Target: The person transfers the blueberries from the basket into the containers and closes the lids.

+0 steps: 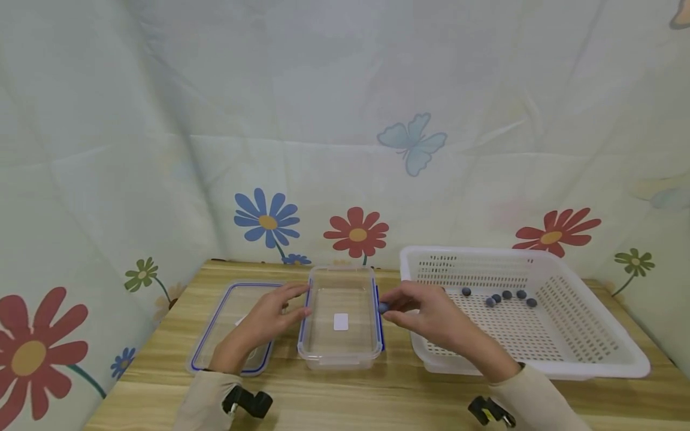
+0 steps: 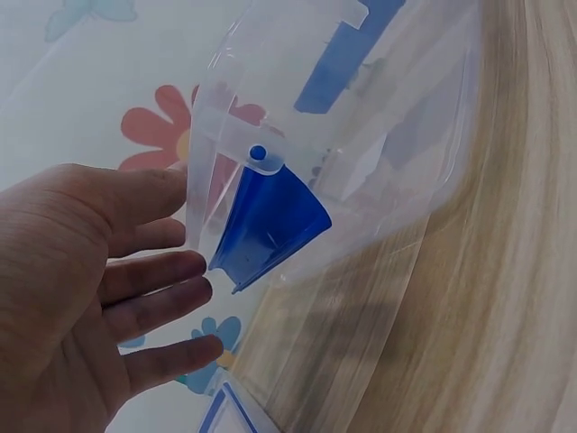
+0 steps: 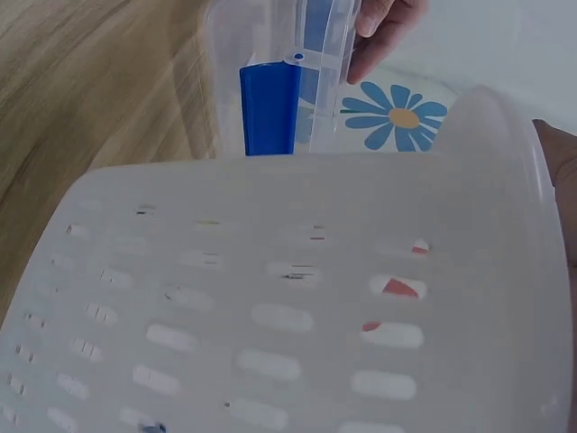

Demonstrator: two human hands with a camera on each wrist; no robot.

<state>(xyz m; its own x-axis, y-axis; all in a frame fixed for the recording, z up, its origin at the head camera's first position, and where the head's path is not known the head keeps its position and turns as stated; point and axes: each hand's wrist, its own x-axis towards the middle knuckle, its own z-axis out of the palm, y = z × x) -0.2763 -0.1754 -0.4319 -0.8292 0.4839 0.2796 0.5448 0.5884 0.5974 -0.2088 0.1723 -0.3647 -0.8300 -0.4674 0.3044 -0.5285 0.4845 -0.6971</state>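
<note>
A clear plastic food container (image 1: 330, 341) with blue side latches stands on the table. My left hand (image 1: 266, 320) is at its left side, fingers loosely extended and fingertips against the rim; in the left wrist view a blue latch (image 2: 275, 225) hangs down beside them. By the container's right edge, my right hand (image 1: 431, 314) pinches a blueberry (image 1: 383, 307) between thumb and fingers. Several more blueberries (image 1: 521, 294) lie in the white slotted basket (image 1: 598, 365) on the right. In the right wrist view, the basket wall (image 3: 270, 207) hides most of that hand.
A clear lid (image 1: 221, 332) with a blue seal lies flat left of the container, partly behind my left hand. The wooden table (image 1: 345, 401) meets a flower-printed cloth (image 1: 323, 167) at the back.
</note>
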